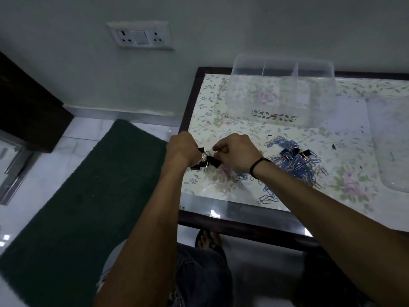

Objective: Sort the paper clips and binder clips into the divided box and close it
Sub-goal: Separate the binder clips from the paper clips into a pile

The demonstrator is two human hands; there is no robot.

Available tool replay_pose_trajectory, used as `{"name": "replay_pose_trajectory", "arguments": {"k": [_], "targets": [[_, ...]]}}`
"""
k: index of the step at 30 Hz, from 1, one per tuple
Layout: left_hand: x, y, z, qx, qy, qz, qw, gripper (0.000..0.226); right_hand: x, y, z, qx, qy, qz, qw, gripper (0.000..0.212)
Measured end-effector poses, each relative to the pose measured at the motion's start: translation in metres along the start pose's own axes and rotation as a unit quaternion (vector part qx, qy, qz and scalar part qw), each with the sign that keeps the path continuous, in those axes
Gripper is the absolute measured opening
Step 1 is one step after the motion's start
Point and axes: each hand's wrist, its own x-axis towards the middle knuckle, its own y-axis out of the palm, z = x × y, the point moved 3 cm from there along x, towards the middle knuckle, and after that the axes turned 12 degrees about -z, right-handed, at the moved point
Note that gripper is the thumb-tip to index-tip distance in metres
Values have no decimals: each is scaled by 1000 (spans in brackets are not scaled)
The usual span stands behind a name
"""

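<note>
Left hand (180,149): curled, knuckles up, at the near left corner of the table (223,220); gripped a bunch of black binder clips (204,160) with wire handles showing below the fingers.
Right hand (238,152): curled just right of the left hand, fingertips pinched on the same bunch of binder clips from the other side; dark band (257,166) round the wrist.
Held binder clips: between the two hands, low over the tabletop; touching the surface or not, cannot tell.
Paper clips (294,167): loose heap of blue and silver, on the table just right of the right wrist, spread toward the near edge.
Other binder clips (297,151): a few black ones lay on the heap, right of the right hand.
Small silver paper clips (265,199): a little group near the table edge, below the right forearm.
Divided box (281,89): clear plastic, open, dividers visible, stood beyond both hands toward the wall; nothing made out inside.
Lid (394,140): clear, lay flat far right of the right hand, apart from the box.
Table covering: floral sheet under glass, dark wooden frame.
Green mat (88,185): on the floor left of the left forearm.
Socket plate (140,36): on the wall, above and beyond the left hand.
</note>
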Motion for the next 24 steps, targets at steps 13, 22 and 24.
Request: {"name": "replay_pose_trajectory", "arguments": {"k": [13, 22, 24], "targets": [[-15, 17, -69, -48, 145, -46, 987, 32, -7, -65, -34, -100, -3, -6, 995, 22], [-62, 55, -135, -56, 339, 74, 936, 17, -30, -127, -90, -200, 35, -32, 979, 11], [-70, 60, -143, -29, 356, 116, 927, 18, -35, -130, -98, -205, 38, -15, 978, 11]]}}
